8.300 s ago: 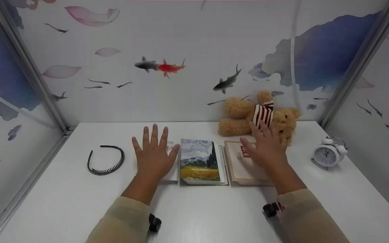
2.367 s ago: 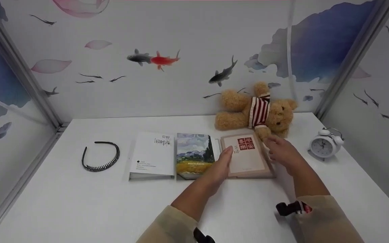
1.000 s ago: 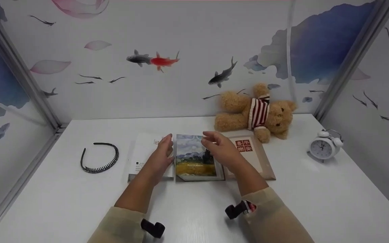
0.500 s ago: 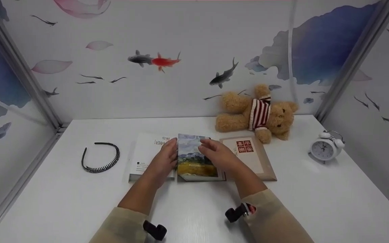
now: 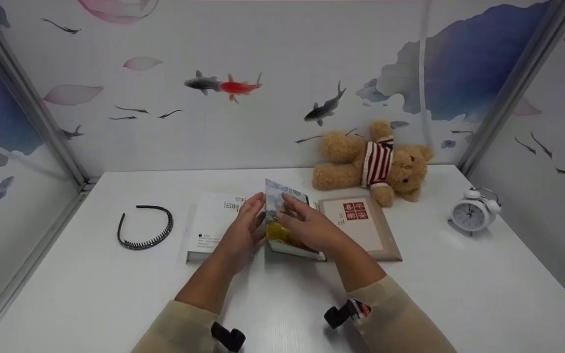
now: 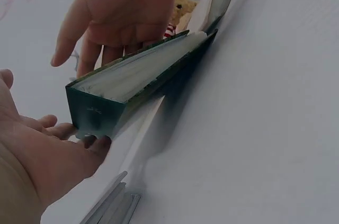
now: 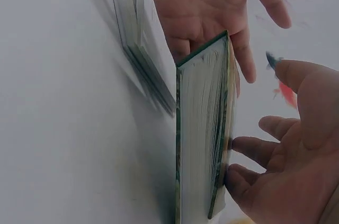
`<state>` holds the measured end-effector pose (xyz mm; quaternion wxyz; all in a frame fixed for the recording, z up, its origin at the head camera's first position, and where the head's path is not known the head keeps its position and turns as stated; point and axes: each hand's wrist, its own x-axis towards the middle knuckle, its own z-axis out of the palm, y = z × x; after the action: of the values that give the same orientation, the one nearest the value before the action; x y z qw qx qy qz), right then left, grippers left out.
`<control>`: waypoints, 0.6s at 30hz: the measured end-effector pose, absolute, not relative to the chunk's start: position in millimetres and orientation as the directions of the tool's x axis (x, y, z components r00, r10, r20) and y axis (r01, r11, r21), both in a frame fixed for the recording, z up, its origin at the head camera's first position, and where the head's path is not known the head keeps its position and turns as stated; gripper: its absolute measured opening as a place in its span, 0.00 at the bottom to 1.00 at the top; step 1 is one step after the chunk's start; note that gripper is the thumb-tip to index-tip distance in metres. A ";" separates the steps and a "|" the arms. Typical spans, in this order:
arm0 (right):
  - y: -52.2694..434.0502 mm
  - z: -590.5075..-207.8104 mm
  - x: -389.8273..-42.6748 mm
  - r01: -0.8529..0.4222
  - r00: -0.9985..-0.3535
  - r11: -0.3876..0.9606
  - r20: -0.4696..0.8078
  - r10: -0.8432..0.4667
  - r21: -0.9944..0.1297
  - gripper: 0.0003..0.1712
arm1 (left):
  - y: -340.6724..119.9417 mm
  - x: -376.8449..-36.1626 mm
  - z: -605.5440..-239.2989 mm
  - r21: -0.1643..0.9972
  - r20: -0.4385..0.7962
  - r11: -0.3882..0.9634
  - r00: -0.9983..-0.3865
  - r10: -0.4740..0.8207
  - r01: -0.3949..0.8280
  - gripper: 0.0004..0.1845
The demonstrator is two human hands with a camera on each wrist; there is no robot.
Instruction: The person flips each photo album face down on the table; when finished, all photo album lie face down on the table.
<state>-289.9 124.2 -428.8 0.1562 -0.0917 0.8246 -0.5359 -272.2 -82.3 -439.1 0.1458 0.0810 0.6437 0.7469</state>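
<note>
A photo album (image 5: 282,238) with a painted landscape cover tilts up from the table, its left, spine side raised. My left hand (image 5: 241,233) touches that spine with its fingertips; in the left wrist view they meet the lower edge of the green spine (image 6: 95,110), thumb apart. My right hand (image 5: 312,228) lies over the cover. Seen from the right wrist, its fingertips (image 7: 235,181) touch the cover and the page block (image 7: 198,118) shows. A white book (image 5: 209,215) lies left of the album, a beige book (image 5: 366,240) right of it.
A black toothed headband (image 5: 147,240) lies at the left of the white table (image 5: 91,294). Behind the beige book, a teddy bear (image 5: 375,164) in a striped top lies on its side against the wall. At the right stands a white alarm clock (image 5: 471,215).
The album lay flat half a second ago; its left side has now risen. Earlier both hands were at the beige book, then they came over to the album.
</note>
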 end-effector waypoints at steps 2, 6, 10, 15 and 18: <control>122.7 -426.2 -287.7 0.010 -0.932 0.413 -0.158 -0.327 -0.911 0.42 | -82.2 -271.5 -437.3 0.977 -0.079 -0.160 -0.933 0.352 -0.144 0.34; 120.7 -421.7 -283.1 0.005 -0.930 0.404 -0.152 -0.333 -0.915 0.46 | -82.3 -269.7 -431.9 0.968 -0.083 -0.193 -0.926 0.369 -0.163 0.33; 120.2 -417.3 -280.7 0.014 -0.939 0.358 -0.135 -0.316 -0.934 0.49 | -81.6 -268.6 -425.4 0.975 -0.026 -0.196 -0.937 0.350 -0.100 0.32; 121.4 -411.7 -280.5 0.036 -0.950 0.246 -0.109 -0.291 -0.969 0.49 | -81.2 -266.9 -420.3 0.977 0.049 -0.210 -0.940 0.338 -0.024 0.32; 122.9 -408.4 -280.7 0.026 -0.952 0.154 -0.072 -0.298 -0.988 0.51 | -80.7 -265.5 -418.6 0.975 0.076 -0.221 -0.939 0.336 -0.001 0.31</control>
<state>-280.7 122.9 -408.4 0.1259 -0.0909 0.7493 -0.6438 -265.5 -80.7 -418.6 0.1096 0.1366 0.6143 0.7694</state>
